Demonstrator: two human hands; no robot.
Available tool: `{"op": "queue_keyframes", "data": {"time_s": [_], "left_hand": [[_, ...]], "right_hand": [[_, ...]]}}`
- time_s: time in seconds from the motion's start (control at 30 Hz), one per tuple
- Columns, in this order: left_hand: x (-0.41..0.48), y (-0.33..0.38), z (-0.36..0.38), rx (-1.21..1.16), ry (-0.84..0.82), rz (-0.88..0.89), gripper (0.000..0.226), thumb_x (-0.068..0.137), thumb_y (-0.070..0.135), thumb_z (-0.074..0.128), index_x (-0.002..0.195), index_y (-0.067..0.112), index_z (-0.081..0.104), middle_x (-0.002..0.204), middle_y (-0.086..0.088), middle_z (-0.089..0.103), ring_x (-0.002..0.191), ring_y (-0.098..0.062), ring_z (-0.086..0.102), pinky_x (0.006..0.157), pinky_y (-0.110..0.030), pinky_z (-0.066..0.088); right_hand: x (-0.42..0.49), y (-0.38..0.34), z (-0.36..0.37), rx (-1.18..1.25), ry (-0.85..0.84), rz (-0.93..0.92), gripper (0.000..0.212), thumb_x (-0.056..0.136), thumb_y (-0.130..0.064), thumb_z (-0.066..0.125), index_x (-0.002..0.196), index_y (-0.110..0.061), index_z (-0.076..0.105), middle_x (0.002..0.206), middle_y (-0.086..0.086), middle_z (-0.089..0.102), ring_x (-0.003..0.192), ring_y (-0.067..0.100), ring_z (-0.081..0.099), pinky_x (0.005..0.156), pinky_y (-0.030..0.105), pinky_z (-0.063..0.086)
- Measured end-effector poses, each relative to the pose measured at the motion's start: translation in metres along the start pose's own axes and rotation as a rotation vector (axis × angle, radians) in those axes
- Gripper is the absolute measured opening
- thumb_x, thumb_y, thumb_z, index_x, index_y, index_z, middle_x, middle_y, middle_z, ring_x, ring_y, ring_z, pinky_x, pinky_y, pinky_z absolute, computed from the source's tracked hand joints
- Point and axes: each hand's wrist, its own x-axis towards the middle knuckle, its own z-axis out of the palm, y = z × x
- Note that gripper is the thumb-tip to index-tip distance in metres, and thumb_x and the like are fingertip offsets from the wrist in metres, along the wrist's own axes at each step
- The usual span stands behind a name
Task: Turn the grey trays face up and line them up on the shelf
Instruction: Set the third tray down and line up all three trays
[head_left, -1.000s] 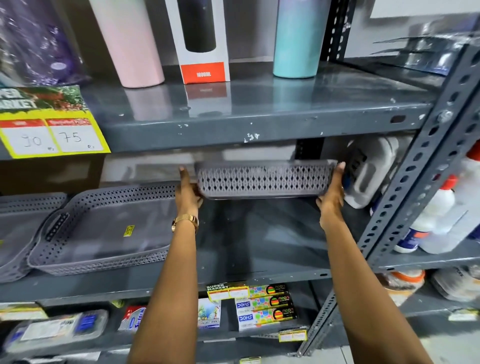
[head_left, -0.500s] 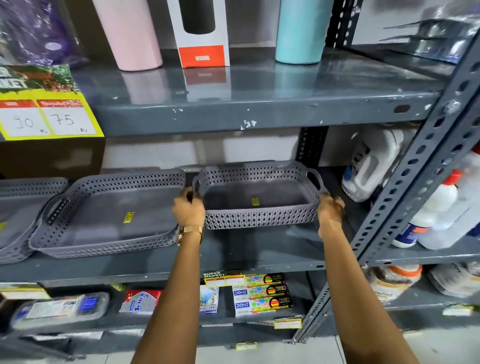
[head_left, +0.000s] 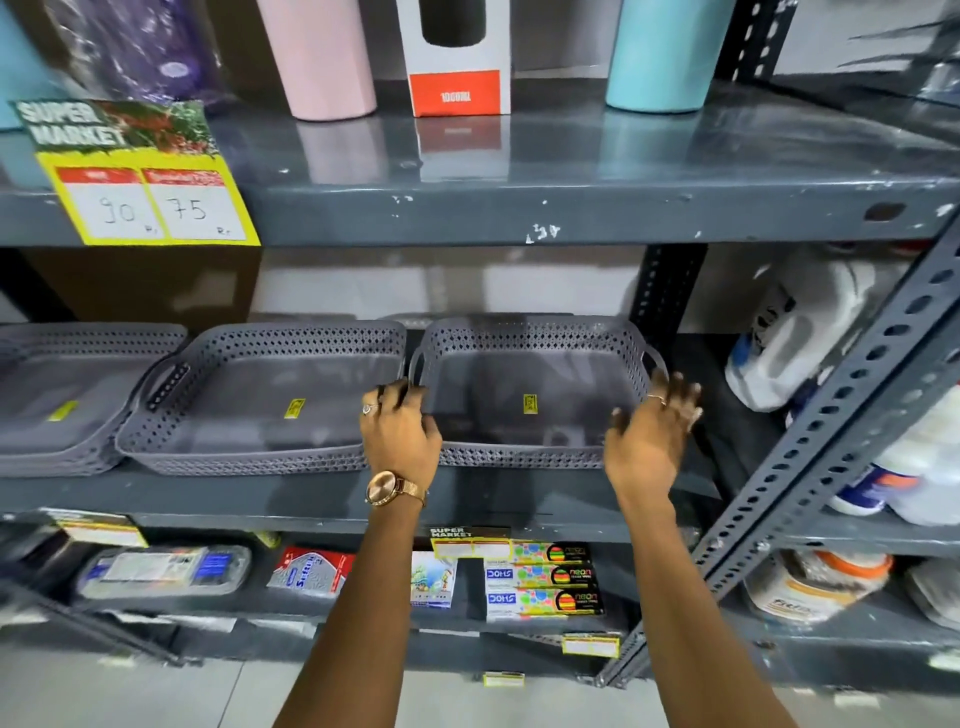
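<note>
Head view puts our left hand (head_left: 400, 431) at the near-left corner of the grey perforated plastic tray (head_left: 530, 395), fingers curled loosely over its rim, a gold wristwatch (head_left: 387, 488) just below. Our right hand (head_left: 649, 441) sits at the near-right corner with fingers spread and slightly lifted; whether the fingertips touch the rim we cannot quite tell. The tray lies face up on the dark grey metal shelf (head_left: 311, 499), its yellow sticker (head_left: 530, 402) showing on the floor inside. Just beside it to the left lies a second grey perforated tray (head_left: 260, 405), also face up, and a stack of grey trays (head_left: 62, 400) lies further left.

We judge the step to be squaring this tray into the row. To do it well, we should nudge both corners evenly so the front rim runs level with the neighbour's, keep a narrow gap between the handles, and stay clear of the white plastic jug (head_left: 795, 332) behind the slotted upright (head_left: 665, 291) to the right.
</note>
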Motion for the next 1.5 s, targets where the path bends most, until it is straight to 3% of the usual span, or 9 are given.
{"op": "queue_keyframes", "data": {"time_s": [0.1, 0.23, 0.4, 0.53, 0.67, 0.8, 0.97, 1.23, 1.5], "left_hand": [[0.006, -0.015, -0.012, -0.024, 0.01, 0.049, 0.028, 0.075, 0.004, 0.062, 0.101, 0.011, 0.072, 0.11, -0.014, 0.069, 0.107, -0.038, 0.057, 0.093, -0.045, 0.049], [0.02, -0.053, -0.037, -0.032, 0.01, 0.056, 0.029, 0.081, 0.005, 0.055, 0.105, 0.01, 0.07, 0.11, -0.015, 0.068, 0.11, -0.038, 0.056, 0.097, -0.047, 0.048], [0.042, -0.145, -0.08, 0.042, 0.042, 0.012, 0.029, 0.083, 0.009, 0.057, 0.111, 0.008, 0.066, 0.124, -0.019, 0.06, 0.113, -0.04, 0.054, 0.095, -0.048, 0.046], [0.063, -0.23, -0.104, 0.168, -0.055, -0.142, 0.042, 0.086, 0.021, 0.06, 0.124, 0.004, 0.057, 0.14, -0.028, 0.041, 0.121, -0.047, 0.046, 0.102, -0.052, 0.042], [0.091, -0.295, -0.119, 0.176, -0.294, -0.314, 0.071, 0.085, 0.033, 0.062, 0.141, -0.002, 0.034, 0.149, -0.031, 0.028, 0.135, -0.047, 0.032, 0.113, -0.053, 0.029], [0.106, -0.322, -0.117, 0.069, -0.512, -0.388, 0.064, 0.085, 0.043, 0.058, 0.134, 0.004, 0.042, 0.139, -0.021, 0.05, 0.122, -0.043, 0.051, 0.103, -0.052, 0.043], [0.103, -0.33, -0.12, 0.12, -0.492, -0.298, 0.043, 0.088, 0.021, 0.057, 0.125, 0.004, 0.042, 0.119, -0.022, 0.063, 0.108, -0.041, 0.061, 0.09, -0.05, 0.052], [0.104, -0.343, -0.116, 0.115, -0.458, -0.147, 0.035, 0.092, 0.016, 0.05, 0.124, 0.007, 0.04, 0.103, -0.021, 0.067, 0.094, -0.04, 0.066, 0.081, -0.049, 0.056], [0.121, -0.34, -0.11, 0.119, -0.463, -0.116, 0.028, 0.096, 0.022, 0.044, 0.119, 0.008, 0.05, 0.115, -0.022, 0.064, 0.103, -0.042, 0.062, 0.085, -0.046, 0.051]], "right_hand": [[-0.018, -0.039, 0.012, 0.049, -0.191, -0.117, 0.055, 0.096, -0.03, 0.048, 0.145, -0.011, 0.033, 0.153, 0.018, 0.033, 0.145, 0.036, 0.02, 0.117, 0.052, 0.025], [-0.052, -0.103, 0.037, 0.093, -0.392, -0.226, 0.053, 0.092, -0.048, 0.049, 0.127, -0.009, 0.049, 0.121, 0.018, 0.062, 0.118, 0.038, 0.056, 0.091, 0.047, 0.051], [-0.095, -0.173, 0.069, 0.029, -0.514, -0.172, 0.068, 0.087, -0.065, 0.043, 0.108, -0.002, 0.055, 0.117, 0.021, 0.063, 0.112, 0.039, 0.058, 0.09, 0.045, 0.047], [-0.107, -0.212, 0.092, -0.06, -0.514, -0.063, 0.079, 0.083, -0.071, 0.042, 0.118, -0.003, 0.058, 0.124, 0.021, 0.061, 0.117, 0.038, 0.056, 0.095, 0.044, 0.045], [-0.114, -0.235, 0.102, -0.124, -0.436, 0.019, 0.065, 0.082, -0.057, 0.058, 0.123, -0.007, 0.055, 0.124, 0.017, 0.063, 0.116, 0.036, 0.059, 0.096, 0.044, 0.045], [-0.12, -0.238, 0.106, -0.212, -0.419, 0.078, 0.042, 0.091, -0.036, 0.051, 0.121, -0.009, 0.058, 0.123, 0.015, 0.064, 0.114, 0.035, 0.06, 0.095, 0.041, 0.044], [-0.131, -0.243, 0.113, -0.285, -0.391, 0.105, 0.039, 0.095, -0.034, 0.046, 0.123, -0.008, 0.058, 0.123, 0.016, 0.064, 0.114, 0.035, 0.06, 0.094, 0.04, 0.046], [-0.138, -0.241, 0.129, -0.328, -0.314, 0.154, 0.035, 0.095, -0.015, 0.038, 0.125, -0.006, 0.054, 0.126, 0.018, 0.062, 0.116, 0.036, 0.059, 0.094, 0.039, 0.045], [-0.118, -0.243, 0.136, -0.277, -0.307, 0.125, 0.032, 0.095, -0.01, 0.039, 0.121, -0.001, 0.055, 0.125, 0.024, 0.06, 0.115, 0.041, 0.058, 0.094, 0.044, 0.047]]}}
